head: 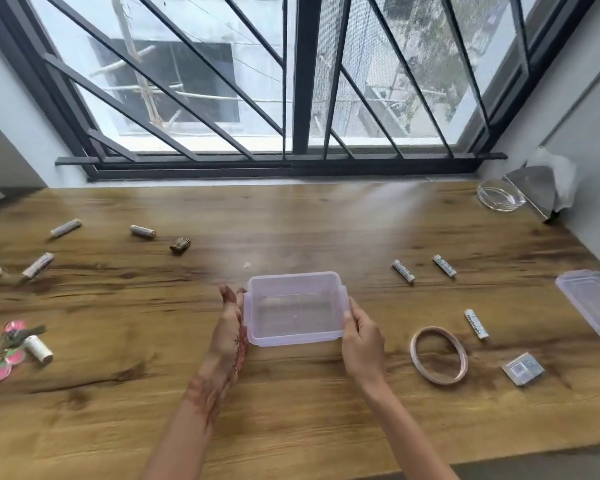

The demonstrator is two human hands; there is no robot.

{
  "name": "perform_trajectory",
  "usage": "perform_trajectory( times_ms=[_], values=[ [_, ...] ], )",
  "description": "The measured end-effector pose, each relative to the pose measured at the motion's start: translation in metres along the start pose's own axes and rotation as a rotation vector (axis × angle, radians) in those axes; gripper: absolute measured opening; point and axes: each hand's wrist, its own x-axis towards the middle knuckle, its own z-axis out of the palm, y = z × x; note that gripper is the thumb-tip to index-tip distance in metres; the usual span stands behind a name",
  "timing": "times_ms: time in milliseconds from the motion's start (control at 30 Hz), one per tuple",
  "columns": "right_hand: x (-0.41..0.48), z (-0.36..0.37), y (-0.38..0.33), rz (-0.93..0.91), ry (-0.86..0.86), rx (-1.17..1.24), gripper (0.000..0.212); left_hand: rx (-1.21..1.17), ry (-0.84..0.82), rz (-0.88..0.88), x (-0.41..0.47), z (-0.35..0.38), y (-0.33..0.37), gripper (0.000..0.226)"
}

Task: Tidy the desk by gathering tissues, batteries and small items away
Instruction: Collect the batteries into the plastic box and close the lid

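Your left hand and right hand clasp the empty plastic container; batteries remain scattered, nothing gathered yet.

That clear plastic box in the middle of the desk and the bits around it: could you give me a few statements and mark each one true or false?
1. Both hands, left hand and right hand, hold the clear box. True.
2. The box is full of batteries. False: it looks empty.
3. The lid is snapped onto the box. False: it lies apart at the desk's right edge.
4. A bangle lies right of the box. True.
5. A glass dish sits at the far right. True.
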Motion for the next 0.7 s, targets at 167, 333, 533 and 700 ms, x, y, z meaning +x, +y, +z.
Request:
perform_trajectory(
  times_ms=[167,333,533,700],
  values=[
    [0.001,-0.008,-0.004,0.007,0.022,-0.060,0.036,0.083,0.105,0.048,-0.002,0.003,-0.005,0.052],
    [0.050,-0.047,0.007,-0.050,0.147,-0.333,0.040,0.121,0.207,0.090,0.002,0.004,-0.005,0.031],
    [0.113,-0.073,0.031,-0.137,0.062,-0.705,0.031,0.184,0.279,0.108,0.010,0.007,-0.012,0.036],
    [0.122,-0.073,0.040,-0.197,0.040,-0.848,0.026,0.196,0.301,0.116,0.015,0.005,-0.017,0.037]
  ],
)
